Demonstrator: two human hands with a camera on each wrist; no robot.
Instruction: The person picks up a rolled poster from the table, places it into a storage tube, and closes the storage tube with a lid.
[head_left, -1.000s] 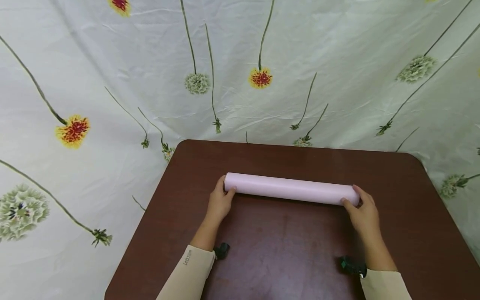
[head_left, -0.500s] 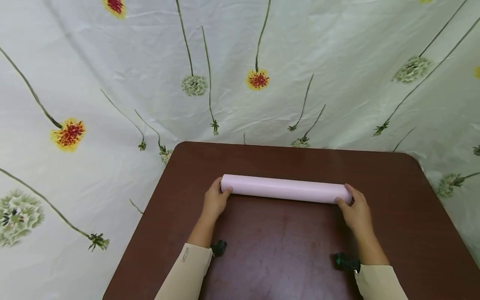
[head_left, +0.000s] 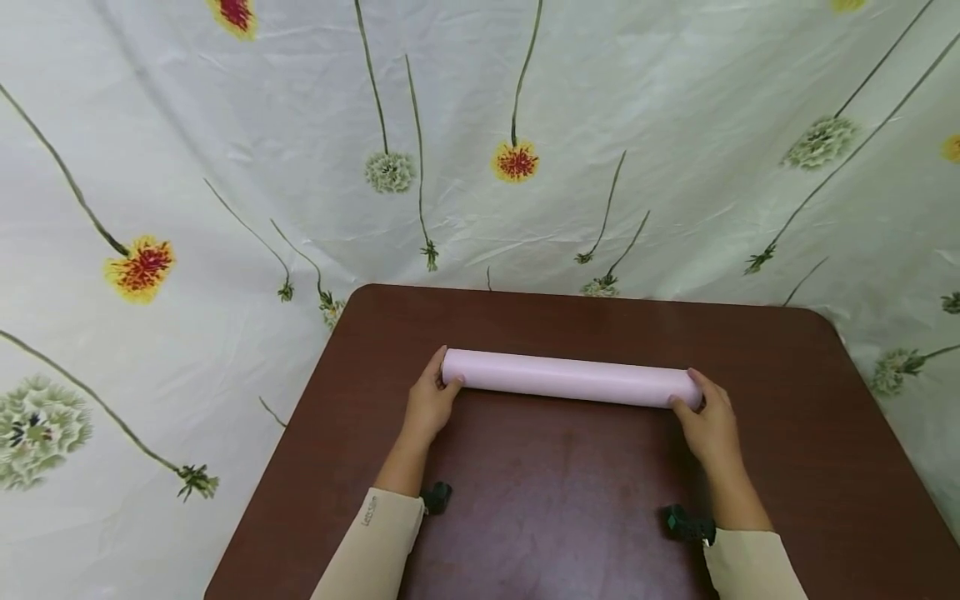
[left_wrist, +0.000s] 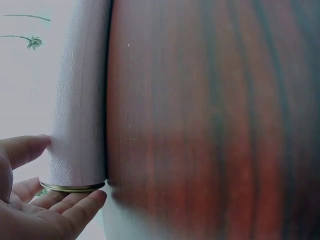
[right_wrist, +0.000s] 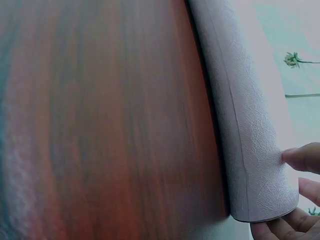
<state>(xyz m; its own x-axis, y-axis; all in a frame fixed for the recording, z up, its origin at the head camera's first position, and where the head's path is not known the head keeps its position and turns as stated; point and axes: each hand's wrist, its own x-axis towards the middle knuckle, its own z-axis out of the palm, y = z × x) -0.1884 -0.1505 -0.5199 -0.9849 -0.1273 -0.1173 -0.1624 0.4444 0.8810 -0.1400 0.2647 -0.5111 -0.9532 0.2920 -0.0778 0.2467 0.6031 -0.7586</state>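
A roll of pale pink textured wallpaper [head_left: 566, 377] lies crosswise on the brown table, toward its far side. My left hand [head_left: 431, 406] holds the left end, thumb on the near side and fingers at the end. In the left wrist view, those fingers [left_wrist: 75, 210] lie against the end, which has a thin gold-coloured edge. At the opposite end, my right hand [head_left: 708, 423] has its thumb on the near side of the roll. The right wrist view shows its fingers [right_wrist: 285, 227] under the rolled edge. A lengthwise seam runs along the wallpaper roll [right_wrist: 250, 125].
The dark brown wooden table [head_left: 555, 492] has rounded far corners. Behind it and to its left hangs a pale cloth [head_left: 300, 108] printed with flowers. Dark wrist devices [head_left: 686, 523] sit by both beige sleeves [head_left: 375, 542].
Hands and wallpaper roll appear slightly farther left, as the whole view also shifts a little. The left fingers have moved up a bit at the roll's end. Both hands keep their hold.
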